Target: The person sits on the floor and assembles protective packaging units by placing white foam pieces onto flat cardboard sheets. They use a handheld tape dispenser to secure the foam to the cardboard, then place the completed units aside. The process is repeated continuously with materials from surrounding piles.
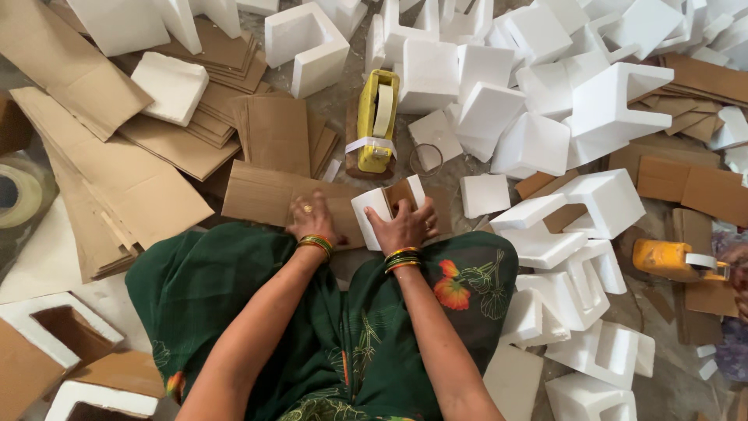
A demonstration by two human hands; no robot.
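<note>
the right hand point(405, 224) is closed over a white foam block point(382, 212), fingers on the brown card piece point(400, 192) set into its top. the left hand point(310, 220) lies flat and open on a cardboard sheet point(269, 195), holding nothing, just pinning it down. the block stands on that sheet, right in front of the knees and just below the yellow tape dispenser point(376, 118).

it looks like the card is being seated into the foam; the next move likely calls for firm, even pressure so the card sits flush without crushing the foam edge.

counted: two hands, one block in hand, one sheet under it, two tape dispensers (the second, orange point(676, 260), lies well apart to the right). loose foam pieces point(608, 101) around number well over twenty; exact count unclear. cardboard stacks point(117, 187) lie to the left.
</note>
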